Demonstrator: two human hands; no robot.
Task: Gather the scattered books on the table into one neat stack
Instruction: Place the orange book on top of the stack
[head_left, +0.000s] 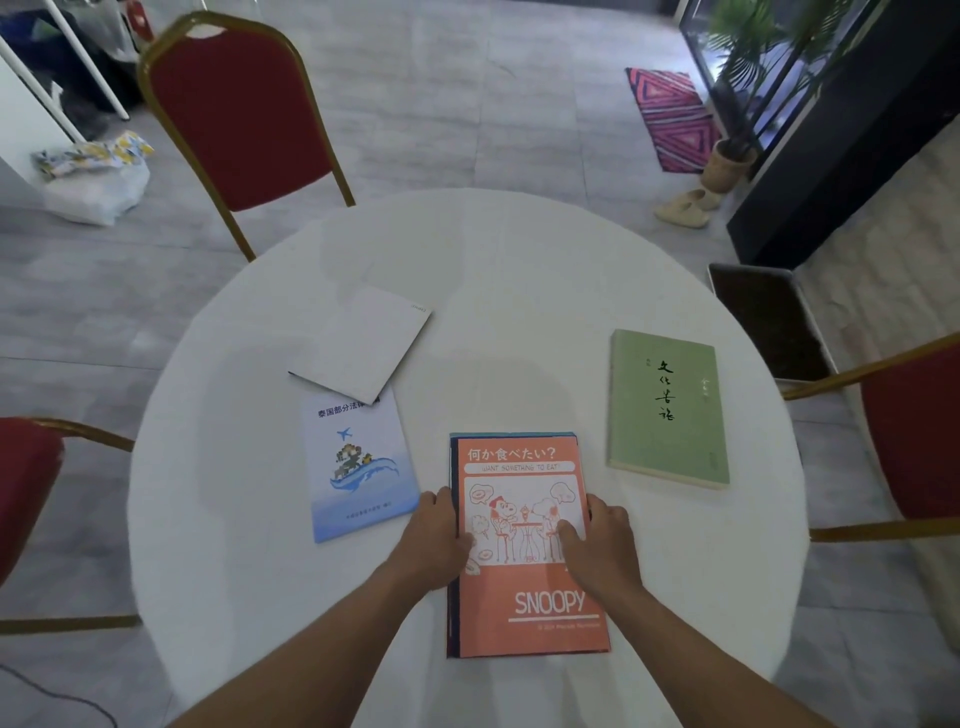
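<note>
I count four separate book positions on the round white-clothed table (519, 270). Position one: an orange Snoopy notebook (524, 597) lying flat on top of a small pile, with darker blue cover edges showing beneath it along its left and far sides; I cannot tell how many books lie under it. My left hand (434, 535) rests against the pile's left edge, fingers loosely curled and thumb lying over onto the orange cover. My right hand (597, 545) meets the right edge the same way, fingers bent around the side and thumb on the cover. Both hands bracket the pile; neither lifts it.

Position two: a pale blue booklet with an aeroplane and wave drawing (358, 467), just left of the left fingers and not touching them. Position three: a plain white booklet (363, 345), beyond that one, tilted, its near corner overlapping the blue booklet's far edge. Position four: a green paperback with black brush lettering (667, 408), beyond and right of the right fingers, well apart from the pile.

Three red chairs with gold frames (234, 109) surround the table. The floor is grey tile (467, 104), with a pink patterned mat (670, 117) and a potted palm (732, 156) at far right.
</note>
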